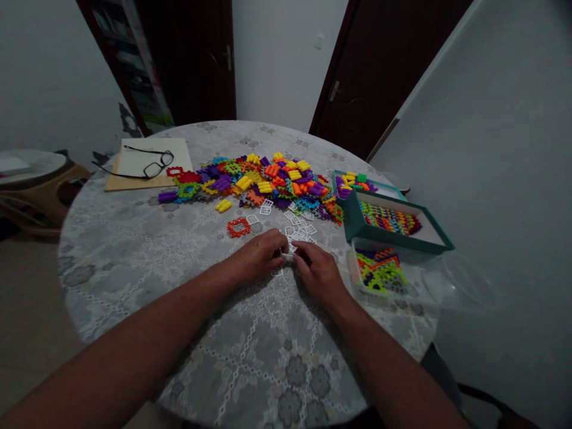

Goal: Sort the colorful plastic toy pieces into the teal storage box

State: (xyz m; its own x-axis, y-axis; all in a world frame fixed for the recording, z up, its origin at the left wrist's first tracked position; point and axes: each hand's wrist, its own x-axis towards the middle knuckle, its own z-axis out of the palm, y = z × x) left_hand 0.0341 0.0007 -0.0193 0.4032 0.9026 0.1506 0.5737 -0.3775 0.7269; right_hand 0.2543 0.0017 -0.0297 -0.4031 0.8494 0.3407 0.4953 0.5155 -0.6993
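Observation:
My left hand [264, 253] and my right hand [318, 268] meet over the middle of the table. Between their fingertips they pinch a small white plastic piece [288, 257], mostly covered by the fingers. Several flat white lattice pieces [300, 224] lie scattered just beyond the hands, and another is partly under them. A red toothed square frame [238, 227] rests to the left of these, touching or very close to one white lattice piece [252, 219].
A long heap of colourful plastic building pieces [250, 179] spans the far side. Right stand a green box [393, 237], a second box behind it and a clear tub [355, 268] of pieces. Black glasses [153, 171] lie on a board [134, 149] at left.

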